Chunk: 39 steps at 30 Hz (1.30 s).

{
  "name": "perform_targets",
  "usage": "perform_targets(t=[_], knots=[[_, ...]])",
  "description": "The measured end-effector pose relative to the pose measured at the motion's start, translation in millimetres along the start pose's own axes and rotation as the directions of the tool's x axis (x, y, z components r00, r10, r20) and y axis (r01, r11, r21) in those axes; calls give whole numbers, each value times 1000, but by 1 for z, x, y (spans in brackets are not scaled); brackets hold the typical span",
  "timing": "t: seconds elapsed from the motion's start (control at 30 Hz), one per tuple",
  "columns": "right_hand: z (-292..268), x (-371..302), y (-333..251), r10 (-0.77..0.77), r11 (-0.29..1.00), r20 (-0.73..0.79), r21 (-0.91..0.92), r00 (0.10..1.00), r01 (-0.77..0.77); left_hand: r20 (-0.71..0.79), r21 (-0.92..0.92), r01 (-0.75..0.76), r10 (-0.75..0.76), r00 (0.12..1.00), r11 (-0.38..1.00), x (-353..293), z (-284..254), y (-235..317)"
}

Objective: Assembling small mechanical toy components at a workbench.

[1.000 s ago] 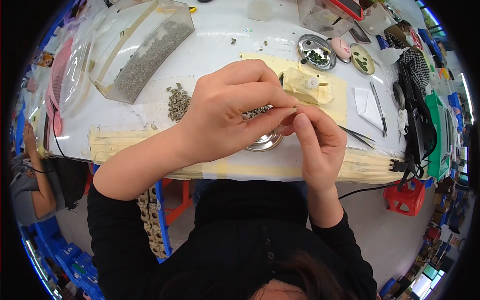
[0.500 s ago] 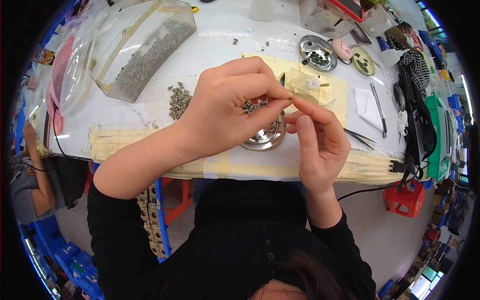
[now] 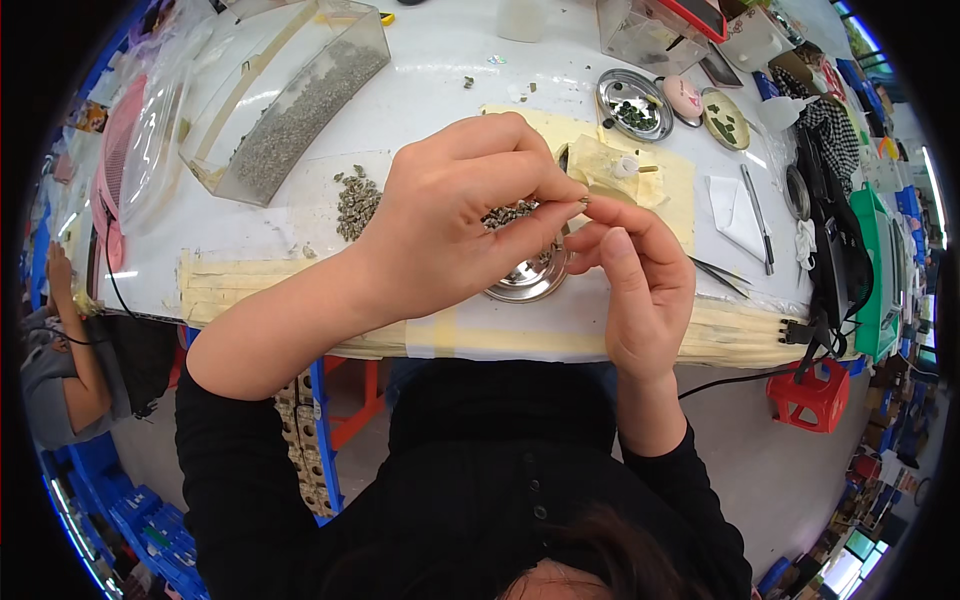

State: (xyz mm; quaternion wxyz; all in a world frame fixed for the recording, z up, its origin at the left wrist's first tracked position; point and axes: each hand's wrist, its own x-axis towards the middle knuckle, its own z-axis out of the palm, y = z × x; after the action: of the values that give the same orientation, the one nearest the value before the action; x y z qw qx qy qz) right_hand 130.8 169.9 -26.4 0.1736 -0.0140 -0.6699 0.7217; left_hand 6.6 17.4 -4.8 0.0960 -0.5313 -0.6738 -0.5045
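My left hand (image 3: 465, 205) is closed in a pinch, thumb against index finger, above a round shiny metal dish (image 3: 525, 290). Between those fingertips sits a tiny grey-brown piece (image 3: 584, 200), too small to name more exactly. My right hand (image 3: 645, 285) has its index fingertip against or just beside the piece; its thumb stands apart and the other fingers are loosely curled. Small grey-brown pieces (image 3: 508, 214) show in the dish, partly hidden by my left hand. A heap of similar pieces (image 3: 357, 204) lies on the table to the left.
A clear bin (image 3: 225, 180) of grey granules stands back left. Behind my hands is a taped block (image 3: 600, 165) with a small peg. At right are a metal dish (image 3: 660, 120) with dark green pieces, a pale dish (image 3: 735, 135), tweezers (image 3: 722, 277) and a pen-like tool (image 3: 757, 220).
My right hand has shifted slightly, its thumb a little lower and its index fingertip rolled at the piece. The piece shows more now. My left hand keeps its pinch almost in place.
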Motion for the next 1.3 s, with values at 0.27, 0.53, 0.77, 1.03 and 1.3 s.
perform_targets(t=[0.27,0.53,0.77,1.03,1.3], knots=[[3,-1,4,-235,938,25,-257,972,234,18,-9,49,-49,999,999,-1,1,-2],[5,0,1,-121,972,-19,-204,992,115,-18,1,44,-44,999,999,0,-1,1],[-2,2,4,80,980,57,179,995,-89,-10,3,-34,34,999,999,0,1,0],[2,-1,0,-109,991,-8,-79,994,108,-12,16,21,-21,1000,1000,-1,2,-2],[5,1,5,-197,969,-27,-157,980,191,3,4,59,-59,998,998,0,0,-1]])
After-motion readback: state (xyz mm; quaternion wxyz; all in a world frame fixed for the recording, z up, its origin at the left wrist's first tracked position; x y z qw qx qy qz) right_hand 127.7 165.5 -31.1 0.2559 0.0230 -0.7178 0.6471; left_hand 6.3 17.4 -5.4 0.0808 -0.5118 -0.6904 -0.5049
